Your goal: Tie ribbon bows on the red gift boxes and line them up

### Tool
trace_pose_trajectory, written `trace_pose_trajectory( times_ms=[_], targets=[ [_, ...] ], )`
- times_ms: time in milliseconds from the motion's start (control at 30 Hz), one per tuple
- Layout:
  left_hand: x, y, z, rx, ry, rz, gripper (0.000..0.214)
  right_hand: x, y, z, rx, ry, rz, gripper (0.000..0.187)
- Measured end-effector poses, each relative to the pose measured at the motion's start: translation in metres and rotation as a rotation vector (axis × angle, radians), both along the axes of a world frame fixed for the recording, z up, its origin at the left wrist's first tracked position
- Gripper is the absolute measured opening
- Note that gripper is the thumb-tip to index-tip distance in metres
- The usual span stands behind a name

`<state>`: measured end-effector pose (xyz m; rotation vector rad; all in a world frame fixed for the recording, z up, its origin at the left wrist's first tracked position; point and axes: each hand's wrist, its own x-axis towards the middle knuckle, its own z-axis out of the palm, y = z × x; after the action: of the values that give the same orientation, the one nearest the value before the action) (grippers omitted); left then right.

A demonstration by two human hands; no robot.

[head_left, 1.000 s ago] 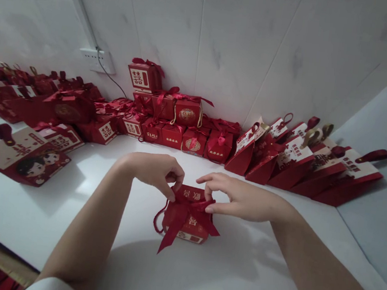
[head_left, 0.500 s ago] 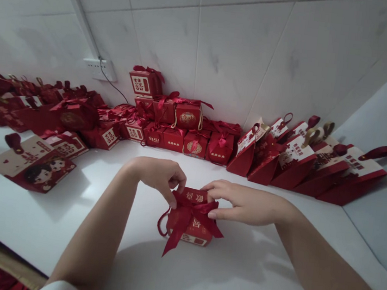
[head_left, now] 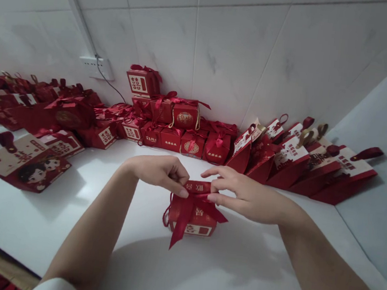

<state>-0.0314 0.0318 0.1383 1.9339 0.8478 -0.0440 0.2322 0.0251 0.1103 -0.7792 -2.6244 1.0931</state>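
Note:
A small red gift box (head_left: 194,217) with pale printed characters stands on the white table (head_left: 171,277) before me. Across its top runs a red ribbon (head_left: 182,220), whose two tails hang down over the near side. My left hand (head_left: 164,175) pinches the ribbon at the top left between thumb and bent fingers. From the right, my right hand (head_left: 240,194) grips the ribbon near the top edge with thumb and forefinger, its other fingers curved above the box. A red twisted cord (head_left: 166,214) loops out at the box's left side.
Stacked red boxes with ribbons (head_left: 171,124) line the tiled wall. Slanted red boxes with strap handles (head_left: 302,169) lean at the right beside a side panel. At the left stands a box with cartoon faces (head_left: 34,164), near more red boxes (head_left: 54,110).
Both hands have come closer together over the box top, and the ribbon's middle is drawn up toward the far edge. The box is tipped more upright; the view has shifted slightly.

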Motion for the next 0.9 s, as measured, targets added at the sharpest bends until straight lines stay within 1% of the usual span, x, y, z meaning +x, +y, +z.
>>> trace_pose_trajectory(
  times_ms=[67, 167, 267, 367, 500, 600, 667, 767, 900],
  targets=[
    [0.001, 0.0, 0.0, -0.036, -0.052, 0.015, 0.042, 0.001, 0.0, 0.003, -0.015, 0.02, -0.024, 0.037],
    [0.001, 0.003, -0.006, -0.102, 0.022, 0.008, 0.037, 0.003, 0.004, 0.001, -0.046, -0.031, -0.012, 0.038],
    [0.002, 0.007, -0.013, -0.088, 0.114, 0.045, 0.031, 0.002, 0.011, -0.006, -0.034, -0.086, -0.005, 0.038],
    [0.002, 0.008, -0.015, -0.067, 0.154, 0.077, 0.031, 0.001, 0.018, -0.013, -0.043, -0.096, -0.027, 0.042],
    [0.003, 0.007, -0.012, -0.164, 0.171, 0.016, 0.031, 0.002, 0.023, -0.017, -0.06, -0.112, 0.002, 0.042],
    [0.001, 0.007, -0.01, -0.196, 0.141, -0.017, 0.039, 0.002, 0.025, -0.017, -0.07, -0.1, 0.023, 0.041],
    [0.0, 0.007, -0.01, -0.142, 0.159, 0.011, 0.049, 0.003, 0.025, -0.017, -0.082, -0.09, 0.023, 0.042],
    [0.001, 0.007, -0.013, -0.004, 0.247, 0.106, 0.065, 0.002, 0.025, -0.018, -0.09, -0.086, 0.023, 0.042],
    [0.016, 0.006, -0.022, 0.217, 0.465, 0.247, 0.076, -0.001, 0.023, -0.02, -0.038, -0.101, 0.036, 0.039]
  ],
)
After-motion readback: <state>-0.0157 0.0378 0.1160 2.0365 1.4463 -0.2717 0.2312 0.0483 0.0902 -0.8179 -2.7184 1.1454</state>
